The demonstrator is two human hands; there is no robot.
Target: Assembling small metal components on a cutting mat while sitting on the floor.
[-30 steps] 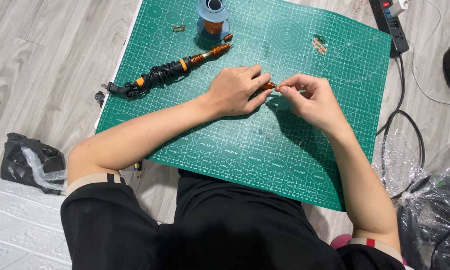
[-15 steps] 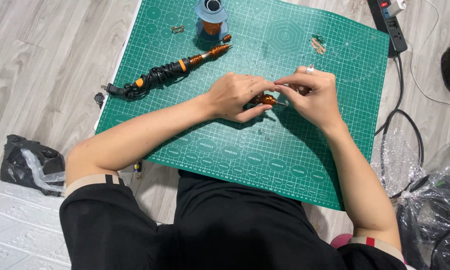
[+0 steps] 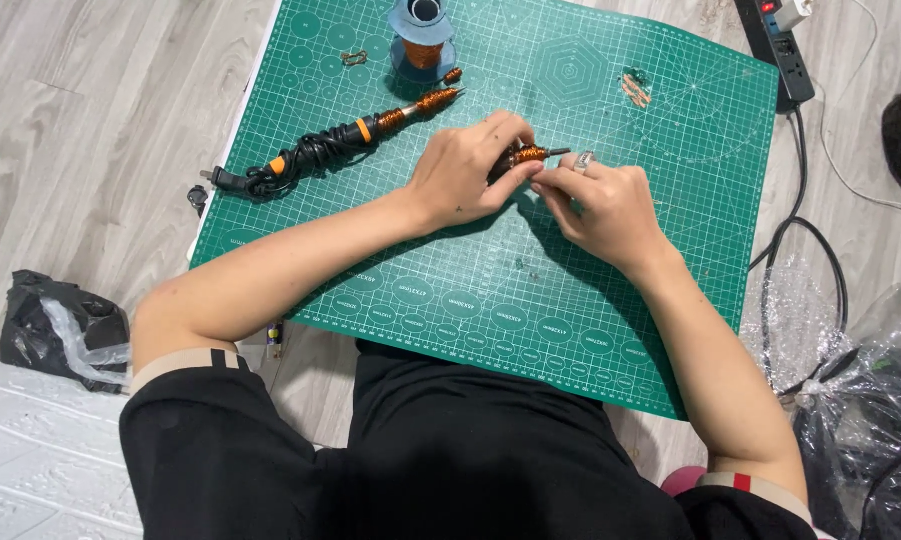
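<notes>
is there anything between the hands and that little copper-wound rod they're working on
Nothing visible does. The left hand already grips the copper-wound rod, and the right hand touches its tip end with the fingertips. The soldering iron and wire spool lie apart, farther up the green cutting mat.

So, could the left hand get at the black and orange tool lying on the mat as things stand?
Probably yes: the tool lies in the open just beyond the left hand, nothing between, though that hand is busy gripping a small copper-wound piece.
</notes>
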